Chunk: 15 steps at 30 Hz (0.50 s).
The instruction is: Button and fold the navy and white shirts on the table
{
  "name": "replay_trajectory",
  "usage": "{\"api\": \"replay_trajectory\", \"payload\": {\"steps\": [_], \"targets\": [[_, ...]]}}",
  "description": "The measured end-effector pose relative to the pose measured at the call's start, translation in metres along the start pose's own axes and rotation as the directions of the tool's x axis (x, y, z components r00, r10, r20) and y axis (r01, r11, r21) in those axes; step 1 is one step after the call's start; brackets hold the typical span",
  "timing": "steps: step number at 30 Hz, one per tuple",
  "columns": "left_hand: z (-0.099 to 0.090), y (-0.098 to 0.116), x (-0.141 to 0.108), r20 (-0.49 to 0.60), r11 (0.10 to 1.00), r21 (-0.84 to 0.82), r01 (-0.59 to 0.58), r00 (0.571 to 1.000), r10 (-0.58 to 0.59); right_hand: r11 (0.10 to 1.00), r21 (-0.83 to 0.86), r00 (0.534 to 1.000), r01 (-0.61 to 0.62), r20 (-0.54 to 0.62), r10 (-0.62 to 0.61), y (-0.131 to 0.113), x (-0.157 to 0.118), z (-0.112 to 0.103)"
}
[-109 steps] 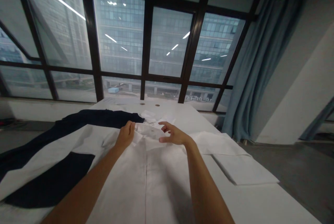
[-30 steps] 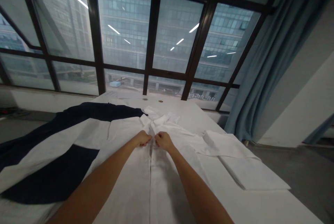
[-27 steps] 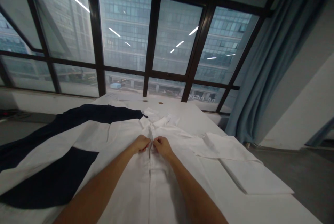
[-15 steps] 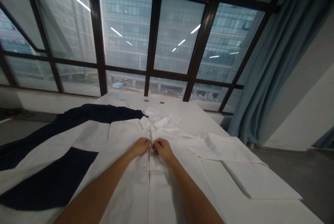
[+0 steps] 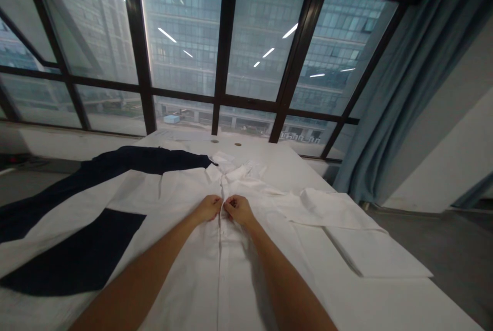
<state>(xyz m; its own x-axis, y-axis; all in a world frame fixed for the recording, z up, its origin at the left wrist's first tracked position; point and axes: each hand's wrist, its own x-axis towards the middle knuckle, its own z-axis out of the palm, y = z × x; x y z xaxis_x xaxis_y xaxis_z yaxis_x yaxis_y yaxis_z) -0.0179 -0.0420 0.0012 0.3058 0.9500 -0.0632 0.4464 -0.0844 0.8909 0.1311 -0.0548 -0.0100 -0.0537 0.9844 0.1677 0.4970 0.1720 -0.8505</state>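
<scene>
A white button-up shirt [image 5: 185,279] lies spread with its collar [image 5: 235,172] pointing away from me and its front placket [image 5: 223,279] running toward me. My left hand [image 5: 209,208] is closed in a pinch on the left edge of the placket, below the collar. Right beside it, my right hand [image 5: 238,209] pinches the opposite front edge. The fingertips of both hands nearly meet over the opening, and any button between them is too small to make out. Lower down, the placket edges lie close together.
Dark navy cloth [image 5: 127,160] lies on the left, partly beneath the shirt. A folded white item [image 5: 377,254] rests at the right of the white table [image 5: 288,166]. Beyond are framed windows [image 5: 181,33] and a blue curtain [image 5: 381,105].
The view has tilted slightly, so everything sits a little higher in the picture. My right fingers have shifted closer to the left ones at the placket. Both hands keep their pinch.
</scene>
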Motion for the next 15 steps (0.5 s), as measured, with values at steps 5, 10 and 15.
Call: {"api": "replay_trajectory", "payload": {"steps": [5,10,15], "targets": [[-0.003,0.006,-0.004,0.002,1.000,0.022,0.012,1.000,-0.012,0.984,-0.167,0.996,0.058,-0.064,-0.070,-0.006,-0.004,0.001],[-0.004,0.011,-0.009,-0.063,0.991,0.133,-0.002,0.998,0.011,0.944,-0.312,0.989,0.109,-0.062,-0.135,-0.016,-0.009,-0.001],[-0.004,0.013,-0.009,-0.092,0.959,0.283,-0.036,0.994,0.064,0.932,-0.340,0.987,0.129,-0.045,-0.154,-0.019,-0.011,-0.001]]}}
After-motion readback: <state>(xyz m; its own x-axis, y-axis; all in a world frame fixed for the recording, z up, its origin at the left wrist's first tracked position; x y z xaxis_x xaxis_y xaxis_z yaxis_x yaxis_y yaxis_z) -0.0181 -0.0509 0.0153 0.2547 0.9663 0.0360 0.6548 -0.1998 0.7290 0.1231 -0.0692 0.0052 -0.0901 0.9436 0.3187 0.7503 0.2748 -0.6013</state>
